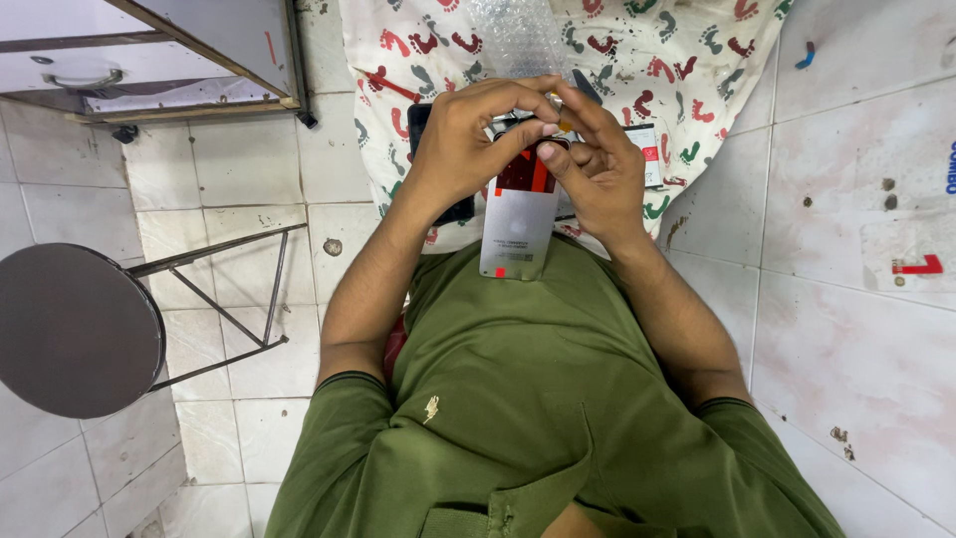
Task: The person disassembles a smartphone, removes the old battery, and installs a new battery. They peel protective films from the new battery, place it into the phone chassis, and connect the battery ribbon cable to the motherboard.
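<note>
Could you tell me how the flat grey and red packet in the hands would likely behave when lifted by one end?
The packet looks thin and flat, so probably light. It hangs straight below the left hand and right hand without sagging, which suggests a fairly stiff card or rigid contents. Its smooth, slightly glossy face might be slippery, so the fingers pinching the top seem sensible.

White tile floor (249, 169), metal stool (75, 329).

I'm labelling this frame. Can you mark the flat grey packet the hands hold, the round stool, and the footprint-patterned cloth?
grey packet (518, 234), head view, plain lower half.
round stool (70, 329), head view, middle of the seat.
footprint-patterned cloth (697, 50), head view, bare upper right part.
</note>
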